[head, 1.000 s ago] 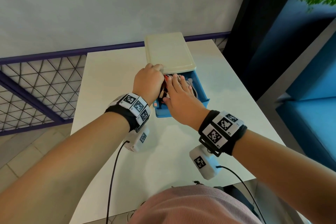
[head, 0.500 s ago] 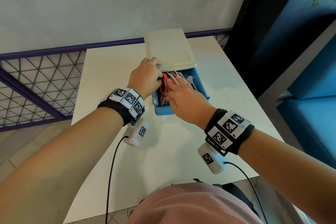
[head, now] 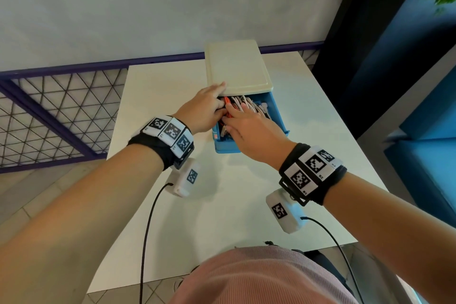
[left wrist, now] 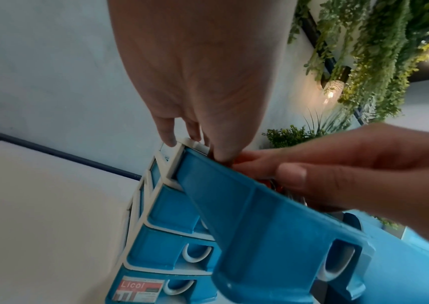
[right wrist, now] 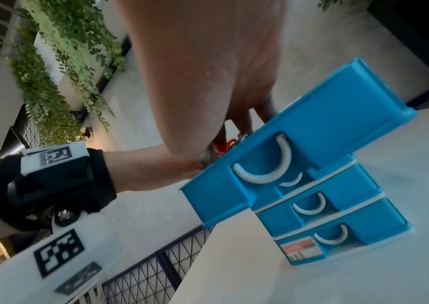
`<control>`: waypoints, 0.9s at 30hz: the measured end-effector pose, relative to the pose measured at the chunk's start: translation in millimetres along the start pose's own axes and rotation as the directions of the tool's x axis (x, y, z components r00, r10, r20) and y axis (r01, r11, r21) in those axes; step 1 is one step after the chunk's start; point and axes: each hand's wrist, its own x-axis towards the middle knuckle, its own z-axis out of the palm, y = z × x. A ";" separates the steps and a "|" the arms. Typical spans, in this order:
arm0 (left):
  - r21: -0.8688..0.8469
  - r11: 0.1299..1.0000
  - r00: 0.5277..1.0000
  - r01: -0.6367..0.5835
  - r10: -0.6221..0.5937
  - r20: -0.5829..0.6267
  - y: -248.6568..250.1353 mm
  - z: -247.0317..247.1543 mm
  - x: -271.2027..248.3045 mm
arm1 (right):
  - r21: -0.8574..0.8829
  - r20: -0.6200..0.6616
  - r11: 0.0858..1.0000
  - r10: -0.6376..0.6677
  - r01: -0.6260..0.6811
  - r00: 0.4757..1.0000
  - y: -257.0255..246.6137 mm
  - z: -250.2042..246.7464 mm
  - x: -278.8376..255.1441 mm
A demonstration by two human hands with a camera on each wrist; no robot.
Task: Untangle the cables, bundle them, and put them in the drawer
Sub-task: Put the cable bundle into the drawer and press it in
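A small drawer unit with a cream top [head: 237, 66] stands at the table's far side. Its top blue drawer [head: 280, 116] [left wrist: 260, 216] [right wrist: 325, 115] is pulled out toward me. White cables [head: 249, 103] and an orange cable [head: 226, 101] [right wrist: 225, 144] lie coiled inside it. My right hand [head: 249, 128] [right wrist: 208, 72] lies over the drawer with straight fingers pressing down on the cables. My left hand [head: 202, 111] [left wrist: 195, 82] rests at the unit's front left corner, forefinger on the cream top's edge and thumb dipping into the drawer beside the orange cable. The near part of the drawer's contents is hidden under my hands.
Below the open drawer the unit has three shut blue drawers [right wrist: 320, 205] with white handles. The white table [head: 160, 96] ends just behind the unit at a purple rail [head: 74, 66] with mesh. A dark pillar and blue seating [head: 424, 131] flank the right side.
My right hand has drawn back a little over the drawer, so more of the white cables shows beyond its fingertips. My left hand stays at the unit's corner, forefinger now stretched onto the top.
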 end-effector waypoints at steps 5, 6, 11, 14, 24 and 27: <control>-0.052 0.998 0.999 0.027 -0.025 0.036 5.4 -8.0 -3.0 | -0.012 0.032 1.000 -0.004 0.004 0.999 -4.5 -6.1 -5.8; -0.070 0.997 0.999 0.030 -0.027 0.047 6.5 -11.2 -3.4 | -0.040 0.077 0.999 0.003 0.000 0.997 -5.3 -7.9 -4.1; -0.101 0.993 0.989 0.066 -0.052 0.137 8.5 -25.0 -5.6 | -0.087 0.205 0.995 0.058 -0.040 0.977 -5.1 -10.5 7.2; -0.051 0.997 0.988 0.057 -0.049 0.145 13.0 -28.4 -7.9 | -0.099 0.183 0.995 0.047 -0.030 0.982 -3.6 -13.4 10.7; -0.161 0.974 0.926 0.163 -0.094 0.367 24.6 -32.5 -15.5 | -0.206 0.280 0.969 -0.073 0.134 0.957 10.3 -17.9 10.4; 0.002 0.993 0.897 0.117 -0.106 0.430 29.3 -30.1 -13.7 | -0.260 0.322 0.937 -0.143 0.233 0.936 13.7 -17.1 14.8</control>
